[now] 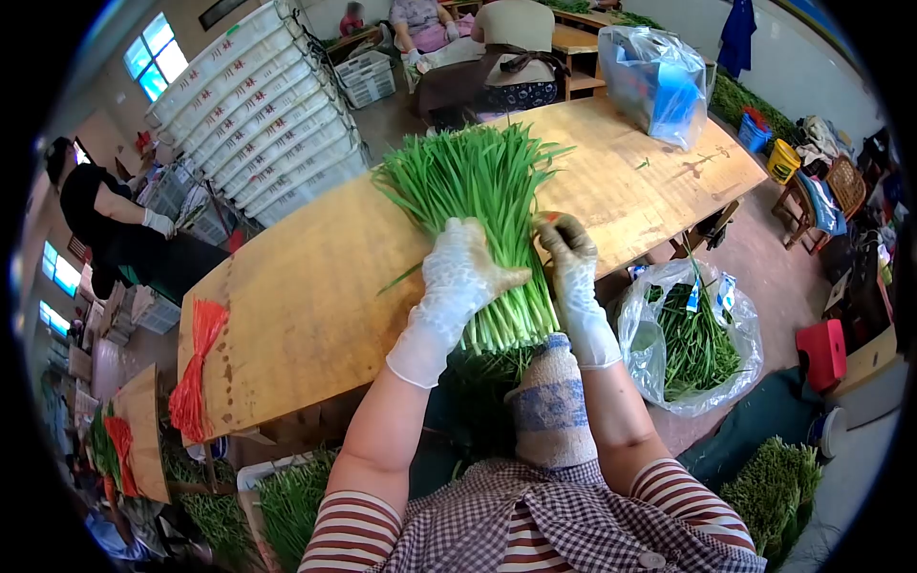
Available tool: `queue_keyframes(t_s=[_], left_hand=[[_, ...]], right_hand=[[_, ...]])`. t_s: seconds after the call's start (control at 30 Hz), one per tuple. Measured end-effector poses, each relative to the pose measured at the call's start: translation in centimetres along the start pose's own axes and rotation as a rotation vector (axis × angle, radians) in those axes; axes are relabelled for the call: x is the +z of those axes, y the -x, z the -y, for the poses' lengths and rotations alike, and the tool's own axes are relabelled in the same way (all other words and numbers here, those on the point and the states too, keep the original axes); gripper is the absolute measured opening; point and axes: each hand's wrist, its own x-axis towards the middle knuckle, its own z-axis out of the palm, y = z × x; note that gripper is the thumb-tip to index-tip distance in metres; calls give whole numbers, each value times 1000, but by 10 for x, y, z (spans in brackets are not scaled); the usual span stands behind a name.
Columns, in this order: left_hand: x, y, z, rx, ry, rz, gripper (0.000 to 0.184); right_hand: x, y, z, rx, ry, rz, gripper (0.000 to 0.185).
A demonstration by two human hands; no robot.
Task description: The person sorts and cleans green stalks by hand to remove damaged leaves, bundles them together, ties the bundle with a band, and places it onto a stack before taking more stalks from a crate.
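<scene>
A thick bunch of garlic chives lies over the near edge of the wooden table, green tips pointing away and pale cut ends toward me. My left hand, in a whitish glove, is closed round the left side of the bunch, thumb across its front. At the right side of the chives, my right hand wears a stained glove and has its fingers pinched together. A bit of orange-red strip shows at those fingertips; most of it is hidden.
On the wooden table lie red strips at the left end and a bagged blue box at the far right. A clear bag of chives stands right. Stacked white crates rise behind. Other people work around the room.
</scene>
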Motion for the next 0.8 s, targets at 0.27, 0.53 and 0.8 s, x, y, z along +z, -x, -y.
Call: queue_keyframes(t_s=[0.27, 0.53, 0.8], left_hand=[[12, -20, 44, 182, 744, 119, 46], [9, 8, 31, 382, 582, -292, 15], [28, 2, 50, 335, 1013, -192, 44]], right_hand=[[20, -30, 12, -55, 725, 397, 23], [22, -24, -12, 66, 798, 319, 30], [28, 10, -16, 200, 22, 147, 16]])
